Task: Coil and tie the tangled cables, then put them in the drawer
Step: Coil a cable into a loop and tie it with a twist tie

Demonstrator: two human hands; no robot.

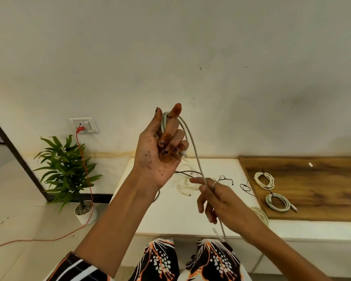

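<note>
My left hand [160,151] is raised in front of the wall, palm toward me, its fingers curled round a few loops of a white cable [193,147]. The cable runs down from those loops to my right hand [217,197], which pinches it lower down above the white table [170,211]. The cable's free end hangs past the table's front edge. A loose tangle of white and black cables [185,184] lies on the table behind my hands. Two coiled, tied white cables [264,180] [278,202] rest on the wooden top [322,189] at right.
Another white coil [259,214] lies on the table by my right forearm. Thin black ties [245,187] lie near the wooden top. A potted plant [69,175] stands on the floor at left, and an orange cord [85,179] runs from a wall socket [83,124].
</note>
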